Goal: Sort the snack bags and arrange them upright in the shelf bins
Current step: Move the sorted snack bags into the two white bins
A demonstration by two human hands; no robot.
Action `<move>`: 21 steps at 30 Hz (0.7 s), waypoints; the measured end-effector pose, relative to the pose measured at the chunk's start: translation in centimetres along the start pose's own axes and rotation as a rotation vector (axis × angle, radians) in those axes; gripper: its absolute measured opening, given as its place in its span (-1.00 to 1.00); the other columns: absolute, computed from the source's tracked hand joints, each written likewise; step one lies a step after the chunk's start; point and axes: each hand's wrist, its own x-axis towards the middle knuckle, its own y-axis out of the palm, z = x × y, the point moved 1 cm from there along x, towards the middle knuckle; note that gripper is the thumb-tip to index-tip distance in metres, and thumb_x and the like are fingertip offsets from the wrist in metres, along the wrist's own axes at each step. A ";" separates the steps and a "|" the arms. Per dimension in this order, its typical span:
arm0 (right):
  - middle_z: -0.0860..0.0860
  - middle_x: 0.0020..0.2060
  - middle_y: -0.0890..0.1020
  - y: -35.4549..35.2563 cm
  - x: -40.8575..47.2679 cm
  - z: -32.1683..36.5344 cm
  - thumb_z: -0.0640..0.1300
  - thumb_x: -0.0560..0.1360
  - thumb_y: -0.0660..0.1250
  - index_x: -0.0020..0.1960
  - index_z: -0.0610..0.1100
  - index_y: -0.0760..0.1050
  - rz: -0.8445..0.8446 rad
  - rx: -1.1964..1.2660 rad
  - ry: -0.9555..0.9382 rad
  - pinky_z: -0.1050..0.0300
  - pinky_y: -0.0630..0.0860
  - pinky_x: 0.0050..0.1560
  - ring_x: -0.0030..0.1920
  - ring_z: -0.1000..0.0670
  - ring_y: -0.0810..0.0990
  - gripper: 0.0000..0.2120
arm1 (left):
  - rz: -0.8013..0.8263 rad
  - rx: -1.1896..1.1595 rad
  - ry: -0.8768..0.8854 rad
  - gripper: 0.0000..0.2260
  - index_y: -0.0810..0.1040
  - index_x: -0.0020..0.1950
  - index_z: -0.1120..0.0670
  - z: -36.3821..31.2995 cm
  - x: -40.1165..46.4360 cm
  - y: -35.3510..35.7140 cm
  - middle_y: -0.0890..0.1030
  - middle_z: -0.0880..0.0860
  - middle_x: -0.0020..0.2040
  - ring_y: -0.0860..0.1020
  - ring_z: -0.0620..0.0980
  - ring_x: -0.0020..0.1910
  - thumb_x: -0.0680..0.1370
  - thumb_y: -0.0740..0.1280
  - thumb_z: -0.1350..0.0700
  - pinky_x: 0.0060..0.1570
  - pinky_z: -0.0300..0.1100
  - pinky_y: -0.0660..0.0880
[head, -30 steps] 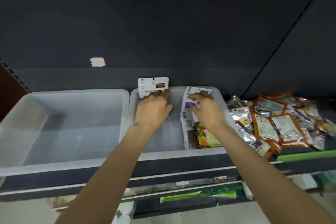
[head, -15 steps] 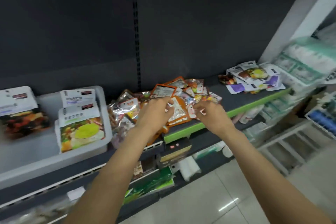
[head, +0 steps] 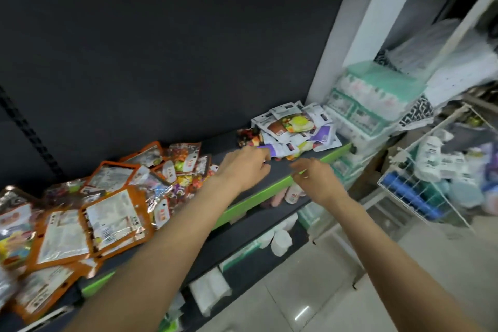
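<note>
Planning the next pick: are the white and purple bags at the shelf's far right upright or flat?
Flat: the white and purple bags lie heaped, overlapping, faces up.

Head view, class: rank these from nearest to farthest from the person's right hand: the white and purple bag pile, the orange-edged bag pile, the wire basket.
From the right hand:
1. White and purple bag pile, just beyond it on the shelf.
2. Wire basket, off to its right.
3. Orange-edged bag pile, far left on the shelf.
</note>
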 end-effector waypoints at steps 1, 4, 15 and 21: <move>-0.10 0.17 0.56 -0.6 1.7 -1.4 -0.17 0.56 0.22 0.25 -0.12 0.51 0.017 -0.019 0.008 0.02 0.49 0.10 0.10 -0.11 0.57 -0.72 | -0.004 -0.004 0.002 -0.75 0.48 0.25 -0.01 -0.6 2.2 0.2 0.58 0.08 0.15 0.54 0.13 0.11 0.59 0.19 0.02 -0.05 -0.09 0.43; -0.09 0.18 0.58 -2.5 5.9 -5.2 -0.18 0.56 0.21 0.19 -0.12 0.55 0.052 -0.069 0.017 0.01 0.51 0.07 0.11 -0.12 0.56 -0.75 | 0.012 -0.042 -0.010 -0.74 0.48 0.26 0.00 -2.0 7.9 1.1 0.57 0.08 0.18 0.53 0.12 0.13 0.59 0.19 0.04 -0.01 -0.07 0.47; -0.18 0.21 0.50 -4.5 21.4 -14.7 -0.11 0.58 0.23 0.35 -0.15 0.40 0.052 0.022 -0.034 0.02 0.45 0.12 0.18 -0.17 0.50 -0.65 | 0.016 -0.177 -0.246 -0.77 0.52 0.22 0.07 -0.4 22.0 6.3 0.55 0.07 0.18 0.53 0.04 0.11 0.60 0.23 0.08 0.06 -0.08 0.49; -0.16 0.38 0.33 -3.1 29.3 -17.4 -0.04 0.58 0.24 0.47 -0.11 0.21 0.225 0.020 -0.129 -0.01 0.39 0.27 0.33 -0.15 0.37 -0.49 | 0.083 -0.309 -0.545 -0.60 0.35 0.41 0.14 1.0 25.9 9.8 0.48 0.16 0.31 0.47 0.10 0.24 0.58 0.30 0.12 0.24 -0.13 0.40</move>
